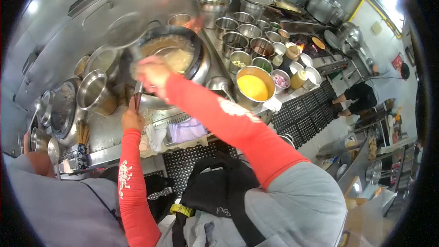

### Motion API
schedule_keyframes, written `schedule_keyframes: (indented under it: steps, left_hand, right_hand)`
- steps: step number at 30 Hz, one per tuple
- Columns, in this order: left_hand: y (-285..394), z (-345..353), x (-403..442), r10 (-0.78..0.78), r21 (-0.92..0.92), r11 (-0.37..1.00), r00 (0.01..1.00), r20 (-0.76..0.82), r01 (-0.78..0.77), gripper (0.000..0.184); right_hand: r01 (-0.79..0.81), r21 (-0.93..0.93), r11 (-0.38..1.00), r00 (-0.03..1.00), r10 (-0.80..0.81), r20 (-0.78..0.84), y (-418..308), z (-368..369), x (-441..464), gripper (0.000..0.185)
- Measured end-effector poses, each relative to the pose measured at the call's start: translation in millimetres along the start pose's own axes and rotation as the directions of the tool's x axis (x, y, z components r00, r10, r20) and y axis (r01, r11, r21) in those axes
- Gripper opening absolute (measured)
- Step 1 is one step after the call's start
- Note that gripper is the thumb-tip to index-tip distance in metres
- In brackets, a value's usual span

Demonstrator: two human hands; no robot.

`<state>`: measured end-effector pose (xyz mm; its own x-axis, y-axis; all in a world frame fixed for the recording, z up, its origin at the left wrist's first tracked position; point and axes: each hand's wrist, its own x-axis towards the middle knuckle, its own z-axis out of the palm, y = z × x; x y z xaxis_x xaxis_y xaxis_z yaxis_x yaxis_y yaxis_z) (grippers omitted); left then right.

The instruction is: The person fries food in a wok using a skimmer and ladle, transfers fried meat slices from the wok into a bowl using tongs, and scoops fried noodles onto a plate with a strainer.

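Note:
My left hand [132, 120] is closed around a wooden handle [137, 102] with a metal shaft, upright at the front of the stove. The shaft runs up behind my right hand, and I cannot make out for sure what it ends in. Motion smears my right hand [154, 77], which is over the near left rim of a dark wok [195, 45]; its fingers do not show clearly. Cloudy, bubbling liquid and pale food [178, 60] fill the wok. A blurred, round, see-through strainer shape [123, 29] hangs above the wok's far left side.
Steel pots [96, 93] stand left of the wok. A ladle [219, 83] and a pot of yellow liquid [253, 87] sit to its right, beside several ingredient containers [235, 41]. A flame [300, 48] burns at the far burner. Another person's sleeve [59, 201] is close on my left.

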<state>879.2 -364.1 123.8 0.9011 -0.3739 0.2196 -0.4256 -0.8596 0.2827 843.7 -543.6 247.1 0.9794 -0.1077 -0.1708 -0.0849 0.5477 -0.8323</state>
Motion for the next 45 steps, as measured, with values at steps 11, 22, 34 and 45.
schedule_keyframes:
  steps: [11,22,34,45]
  left_hand:
    - [-0.6,-51.8,13.7,-0.246,-0.802,0.544,0.961,0.128,0.246,0.05]
    - [-17.0,-60.4,51.9,0.052,-0.067,0.995,0.944,-0.327,-0.078,0.056]
    - [30.1,-44.1,118.0,-0.094,0.026,0.995,0.994,-0.052,0.096,0.041]
    - [46.0,-51.1,63.2,-0.105,-0.413,0.91,0.986,-0.133,0.041,0.043]
  right_hand:
    - [0.157,-0.232,0.96,0.937,-0.219,-0.274,-6.8,-137.9,-48.6,0.05]
    - [0.149,-0.337,0.93,0.928,-0.249,-0.276,3.6,-146.4,-83.5,0.049]
    - [0.253,-0.424,0.87,0.868,-0.398,-0.298,8.8,-195.6,-96.3,0.048]
    - [0.096,-0.38,0.92,0.906,-0.239,-0.349,-0.3,-145.3,35.3,0.042]
